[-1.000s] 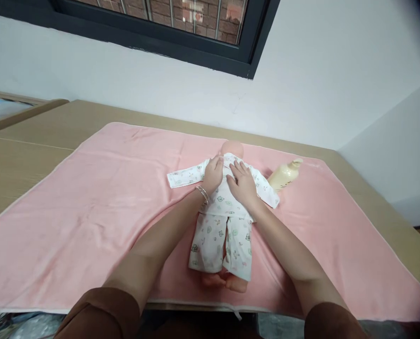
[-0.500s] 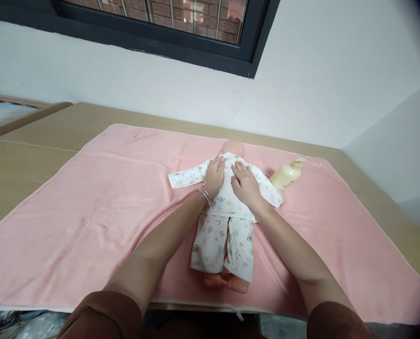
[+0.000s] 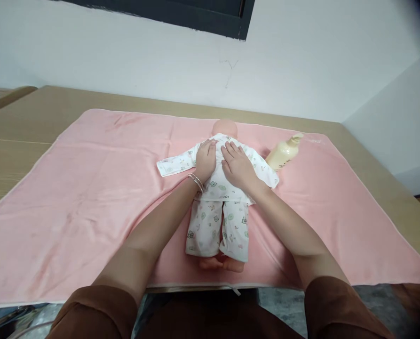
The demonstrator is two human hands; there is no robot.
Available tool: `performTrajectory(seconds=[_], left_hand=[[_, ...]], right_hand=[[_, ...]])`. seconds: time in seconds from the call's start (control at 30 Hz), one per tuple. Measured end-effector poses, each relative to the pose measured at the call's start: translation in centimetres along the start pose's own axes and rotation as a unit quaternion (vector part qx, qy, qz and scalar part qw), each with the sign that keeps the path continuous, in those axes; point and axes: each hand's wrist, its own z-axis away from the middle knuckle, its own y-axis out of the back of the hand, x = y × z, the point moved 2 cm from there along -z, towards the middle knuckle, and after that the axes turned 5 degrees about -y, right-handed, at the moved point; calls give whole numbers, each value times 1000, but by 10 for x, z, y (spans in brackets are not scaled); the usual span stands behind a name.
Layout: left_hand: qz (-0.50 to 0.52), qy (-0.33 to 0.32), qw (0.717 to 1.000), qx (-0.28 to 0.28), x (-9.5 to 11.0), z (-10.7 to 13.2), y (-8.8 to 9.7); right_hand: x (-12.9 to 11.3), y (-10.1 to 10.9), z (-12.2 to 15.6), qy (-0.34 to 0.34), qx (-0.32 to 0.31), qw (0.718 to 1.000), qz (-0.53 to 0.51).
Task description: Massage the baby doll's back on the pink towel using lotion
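Note:
A baby doll (image 3: 218, 214) in white printed pyjamas lies on a pink towel (image 3: 90, 179), head away from me, feet near the front edge. My left hand (image 3: 205, 159), with bangles at the wrist, lies flat on the doll's upper body, fingers stretched out. Beside it my right hand (image 3: 236, 165) rests flat on the same part, fingers spread. Neither hand grips anything. The doll's left sleeve (image 3: 174, 163) is spread out on the towel.
A cream pump bottle (image 3: 283, 153) lies on its side on the towel just right of the doll. The towel covers a wooden table (image 3: 15, 132) set against a white wall. A dark window frame (image 3: 181, 12) runs above.
The view has tilted down, so everything sits higher in the picture and less of the window shows. Both hands stay flat on the doll's upper body, barely shifted.

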Motion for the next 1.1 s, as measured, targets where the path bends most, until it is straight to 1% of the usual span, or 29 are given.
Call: performTrajectory(seconds=[0.1, 0.2, 0.33, 0.47, 0.6, 0.8, 0.97, 1.1], left_hand=[[-40, -25, 999, -10, 4, 2, 0], [-84, -55, 995, -20, 8, 3, -1], [-130, -55, 989, -47, 6, 0, -2], [-151, -64, 984, -76, 4, -3, -1], [-175, -64, 979, -82, 2, -5, -1], [-164, -72, 977, -112, 0, -5, -3], [-150, -87, 979, -104, 4, -2, -1], [-151, -105, 978, -96, 10, 1, 0]], right_hand=[[11, 7, 4, -26, -8, 1000, -4], [21, 11, -7, -71, -7, 997, -6], [21, 5, -25, -119, 12, 993, -13], [18, -3, -29, -148, 46, 988, -3], [23, -7, -26, -144, 68, 987, -4], [31, -13, -27, -131, 55, 989, -30], [35, -16, -28, -108, 54, 992, -33], [28, -11, -24, -84, 71, 994, -12]])
